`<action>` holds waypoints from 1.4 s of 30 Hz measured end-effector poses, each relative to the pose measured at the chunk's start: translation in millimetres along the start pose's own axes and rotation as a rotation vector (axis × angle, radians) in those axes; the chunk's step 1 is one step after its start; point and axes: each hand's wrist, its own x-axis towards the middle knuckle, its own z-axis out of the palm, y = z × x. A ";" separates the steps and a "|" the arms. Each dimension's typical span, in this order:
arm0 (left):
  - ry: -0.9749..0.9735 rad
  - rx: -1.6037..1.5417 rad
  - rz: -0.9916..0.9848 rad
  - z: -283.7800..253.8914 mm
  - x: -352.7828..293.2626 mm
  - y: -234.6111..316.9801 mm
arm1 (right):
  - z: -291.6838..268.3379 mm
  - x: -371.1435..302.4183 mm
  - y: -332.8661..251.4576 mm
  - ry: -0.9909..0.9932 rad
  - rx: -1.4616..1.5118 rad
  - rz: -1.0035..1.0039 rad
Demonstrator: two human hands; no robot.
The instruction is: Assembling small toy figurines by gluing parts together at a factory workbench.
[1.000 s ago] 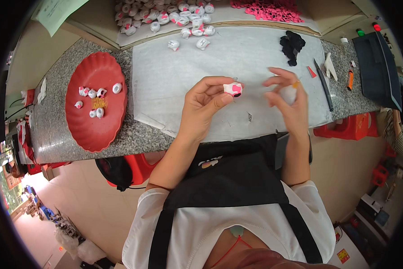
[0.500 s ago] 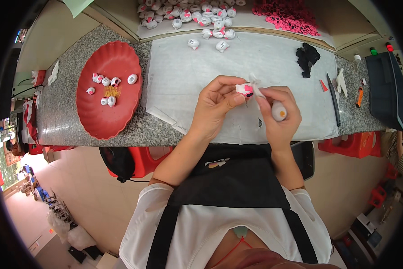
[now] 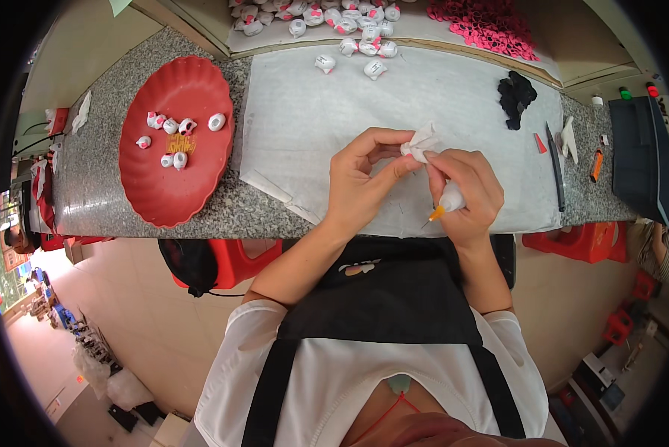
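Observation:
Above the white sheet, my left hand [image 3: 364, 175] is closed in a pinch at the crumpled white tissue [image 3: 425, 140]. The small white-and-pink figure head that showed in those fingers before is now hidden by the tissue and fingertips. My right hand [image 3: 470, 190] is closed too. Its thumb and forefinger press the tissue, while its other fingers wrap a small white glue bottle [image 3: 452, 197] with an orange tip and thin needle pointing down toward the left.
At the left lies a red scalloped tray [image 3: 144, 194] with several small heads. More white heads [image 3: 325, 63] sit at the back, beside a pile of pink pieces [image 3: 491, 30]. Black cloth [image 3: 516, 97], dark tweezers [image 3: 556, 167], an orange cutter [image 3: 596, 165] and a dark bin [image 3: 640, 160] are at right.
The tissue has come over the figure head between my fingertips, covering its pink part. My right hand has turned, so the bottle's orange tip now points down and left.

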 end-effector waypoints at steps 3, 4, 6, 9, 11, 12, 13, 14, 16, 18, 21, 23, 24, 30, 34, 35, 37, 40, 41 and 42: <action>-0.016 -0.017 -0.054 -2.0 0.3 1.1 | -7.6 1.4 -1.8 -0.059 0.180 0.217; -0.028 -0.058 -0.046 -2.6 1.3 3.2 | -15.5 2.3 -0.1 -0.059 0.178 0.274; -0.035 -0.096 -0.037 -5.5 3.2 1.4 | -32.1 4.2 7.5 -0.060 0.182 0.332; -0.091 -0.205 -0.048 -4.4 2.7 4.7 | -53.4 10.7 11.0 -0.059 -0.261 0.416; -0.143 -0.291 -0.072 -0.7 4.0 5.8 | -56.9 6.6 13.5 -0.114 -0.096 0.506; -0.150 -0.290 -0.075 0.7 4.3 5.8 | -53.6 6.2 10.1 -0.109 -0.099 0.510; -0.153 -0.304 -0.084 0.7 4.3 6.3 | -43.3 6.9 2.3 -0.148 0.257 0.633; -0.155 -0.318 -0.091 0.3 4.8 6.3 | -33.5 7.5 -3.7 -0.185 0.619 0.740; -0.162 -0.320 -0.110 0.8 3.0 5.3 | -17.6 7.7 -7.8 -0.171 0.725 0.760; -0.167 -0.324 -0.127 0.5 2.8 4.5 | -12.5 8.1 -7.2 -0.160 0.831 0.778; -0.174 -0.292 -0.100 -0.1 2.2 4.8 | -11.0 7.8 -7.6 -0.138 0.834 0.765; -0.167 -0.285 -0.071 0.0 1.1 5.2 | -10.2 6.6 -9.4 -0.121 0.834 0.777; -0.167 -0.285 -0.073 -0.2 0.8 5.0 | -9.3 6.2 -9.8 -0.120 0.833 0.779; -0.197 -0.283 -0.048 -3.1 2.0 2.1 | -8.0 9.1 -11.7 -0.080 0.826 0.772; -0.192 -0.283 -0.037 -2.1 -0.4 4.4 | -8.4 7.5 -12.9 -0.067 0.837 0.784; -0.182 -0.285 -0.040 -1.6 -1.4 5.4 | -8.6 7.6 -13.2 -0.059 0.852 0.805; -0.206 -0.196 0.064 1.4 -8.3 19.2 | -15.6 10.3 -16.6 -0.085 0.882 0.667; -0.400 0.111 0.388 3.3 -15.4 57.7 | -32.1 13.1 -35.9 -0.134 0.965 0.460; -0.436 0.206 0.457 5.5 -16.9 75.5 | -38.0 19.3 -42.8 -0.152 1.027 0.371; -0.469 0.301 0.526 7.9 -20.2 87.9 | -42.1 27.3 -47.5 -0.215 1.024 0.295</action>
